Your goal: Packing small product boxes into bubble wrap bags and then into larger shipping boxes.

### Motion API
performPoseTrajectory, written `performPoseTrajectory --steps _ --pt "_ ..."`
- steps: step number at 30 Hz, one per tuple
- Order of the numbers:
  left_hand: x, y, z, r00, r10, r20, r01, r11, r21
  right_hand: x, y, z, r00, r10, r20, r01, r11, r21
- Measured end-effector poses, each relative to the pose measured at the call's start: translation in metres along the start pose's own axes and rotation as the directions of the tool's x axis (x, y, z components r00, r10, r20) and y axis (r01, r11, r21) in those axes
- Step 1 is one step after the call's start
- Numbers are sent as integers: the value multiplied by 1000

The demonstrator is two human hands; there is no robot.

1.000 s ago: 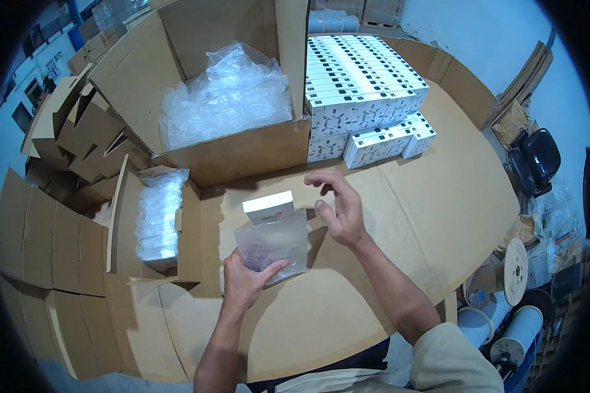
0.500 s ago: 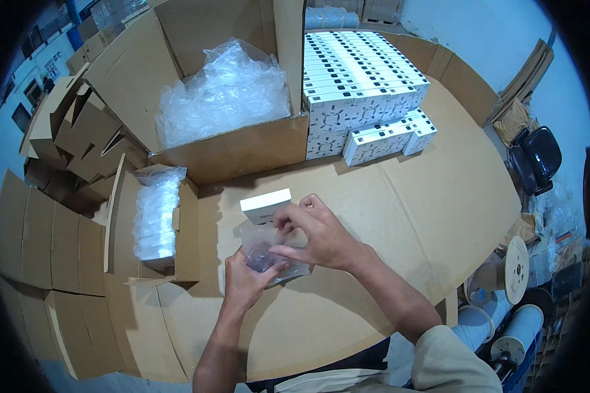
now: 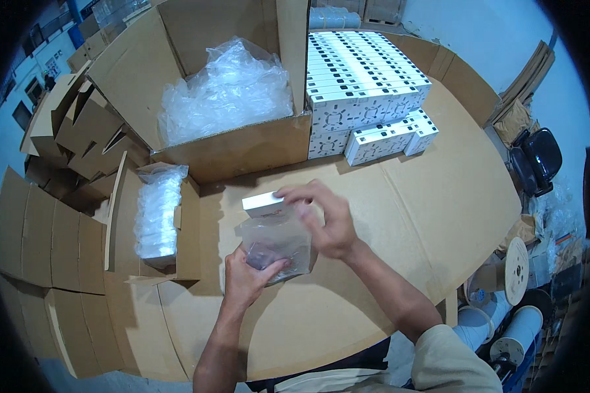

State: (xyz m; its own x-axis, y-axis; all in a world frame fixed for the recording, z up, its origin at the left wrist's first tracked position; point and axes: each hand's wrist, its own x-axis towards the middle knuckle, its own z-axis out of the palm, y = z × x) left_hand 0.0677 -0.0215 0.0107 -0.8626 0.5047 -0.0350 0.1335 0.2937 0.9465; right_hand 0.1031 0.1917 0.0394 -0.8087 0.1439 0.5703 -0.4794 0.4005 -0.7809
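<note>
One clear bag [image 3: 288, 241] is pinched in the left hand's [image 3: 248, 275] closed grip, with one white box [image 3: 261, 205] placed at the bag's twelve o'clock. The right hand's [image 3: 329, 224] grip is half open at the box's three o'clock end; whether the box is held cannot be told. On the one counter [image 3: 452, 216], one large carton [image 3: 242, 147] is set at the bag's eleven o'clock, one small carton [image 3: 189, 236] at nine, one stack [image 3: 364, 98] at one.

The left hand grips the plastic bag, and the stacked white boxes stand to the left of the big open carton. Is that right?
Not quite: the head view shows the stacked white boxes to the right of the big open carton. The left hand does grip the plastic bag.
</note>
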Motion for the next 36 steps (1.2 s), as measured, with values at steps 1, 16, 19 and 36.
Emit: performPoseTrajectory --steps 1,16,19,36 --pt "1 -1 1 1000 20 -6 -20 1000 -3 1 11 -2 1000 -1 0 1 1000 -4" --pt "5 -9 -4 999 6 -40 -10 996 -91 -2 53 -6 924 333 190 -376 882 282" --pt "5 -14 -4 999 5 -36 -8 995 -99 -2 52 -7 950 313 -12 -293 900 323" --pt "5 -8 -3 999 -45 13 46 998 -43 -4 42 0 937 340 -77 -155 604 782"
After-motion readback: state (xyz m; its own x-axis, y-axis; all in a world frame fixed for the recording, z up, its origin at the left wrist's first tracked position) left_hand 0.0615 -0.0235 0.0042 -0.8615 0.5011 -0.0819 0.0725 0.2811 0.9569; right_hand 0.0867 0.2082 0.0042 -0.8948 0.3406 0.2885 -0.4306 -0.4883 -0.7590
